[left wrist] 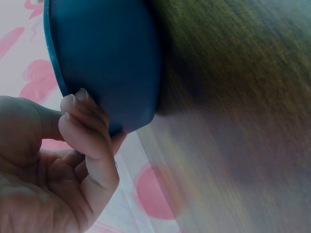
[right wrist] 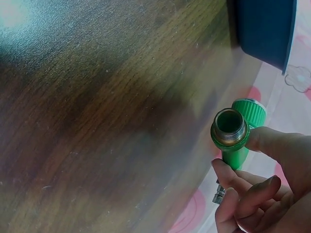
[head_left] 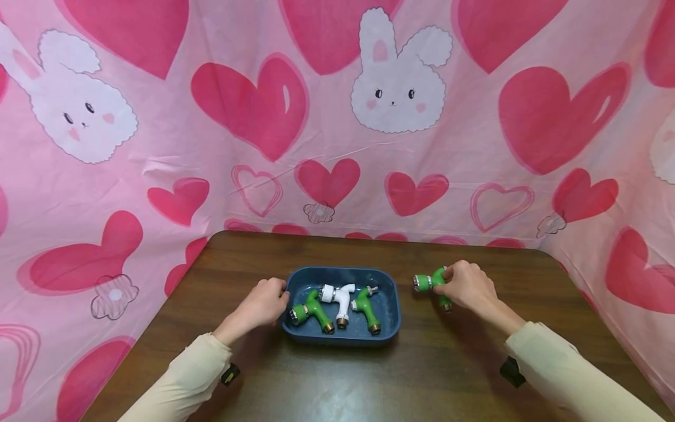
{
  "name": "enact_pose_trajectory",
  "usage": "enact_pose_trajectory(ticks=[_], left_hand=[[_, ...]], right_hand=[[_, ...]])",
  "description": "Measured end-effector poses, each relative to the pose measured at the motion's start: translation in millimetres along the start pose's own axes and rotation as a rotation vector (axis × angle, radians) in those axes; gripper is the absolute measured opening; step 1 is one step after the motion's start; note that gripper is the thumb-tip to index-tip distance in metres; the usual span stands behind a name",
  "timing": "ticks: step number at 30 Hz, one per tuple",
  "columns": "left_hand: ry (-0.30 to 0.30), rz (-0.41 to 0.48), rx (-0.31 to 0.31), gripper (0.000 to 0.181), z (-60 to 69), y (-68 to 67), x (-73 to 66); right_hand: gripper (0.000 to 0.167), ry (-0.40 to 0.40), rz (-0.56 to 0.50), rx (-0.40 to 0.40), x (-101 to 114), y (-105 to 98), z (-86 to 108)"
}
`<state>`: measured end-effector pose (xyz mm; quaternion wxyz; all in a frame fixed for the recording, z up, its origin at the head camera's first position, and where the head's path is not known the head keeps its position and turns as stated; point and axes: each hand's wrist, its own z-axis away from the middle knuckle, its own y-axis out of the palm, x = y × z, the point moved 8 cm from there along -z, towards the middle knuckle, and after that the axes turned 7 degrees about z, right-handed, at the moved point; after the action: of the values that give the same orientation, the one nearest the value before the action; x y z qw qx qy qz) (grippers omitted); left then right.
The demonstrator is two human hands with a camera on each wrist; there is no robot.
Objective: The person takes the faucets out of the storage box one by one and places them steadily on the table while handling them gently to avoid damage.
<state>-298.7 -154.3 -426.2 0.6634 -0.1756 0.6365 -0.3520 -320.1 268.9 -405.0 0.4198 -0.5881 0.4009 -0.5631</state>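
Note:
My right hand (head_left: pixel 469 285) holds a green water tap (head_left: pixel 425 282) to the right of the blue plastic tray. In the right wrist view the brass threaded end of this tap (right wrist: pixel 229 127) faces the camera, and thumb and fingers pinch its green body. My left hand (head_left: pixel 262 305) grips the left end of the tray (head_left: pixel 343 340); the left wrist view shows curled fingers against the tray's outer wall (left wrist: pixel 109 58). Inside the tray lie a green tap (head_left: pixel 315 308) at left, a white tap (head_left: pixel 343 302) in the middle and another green tap (head_left: pixel 365 309) at right.
The tray stands on a brown wooden table (head_left: pixel 337 381) with rounded far corners. A pink cloth (head_left: pixel 337 135) printed with hearts and rabbits hangs behind the table and along both sides. Dark bands with devices (head_left: pixel 511 372) sit under the sleeves.

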Motion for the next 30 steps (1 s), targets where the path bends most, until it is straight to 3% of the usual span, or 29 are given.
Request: enact_pose_trajectory(ticks=[30], left_hand=[[-0.002, 0.004, -0.003, 0.016, 1.2, -0.1, -1.0]], right_hand=[[0.033, 0.025, -0.014, 0.022, -6.9, 7.8, -2.0]])
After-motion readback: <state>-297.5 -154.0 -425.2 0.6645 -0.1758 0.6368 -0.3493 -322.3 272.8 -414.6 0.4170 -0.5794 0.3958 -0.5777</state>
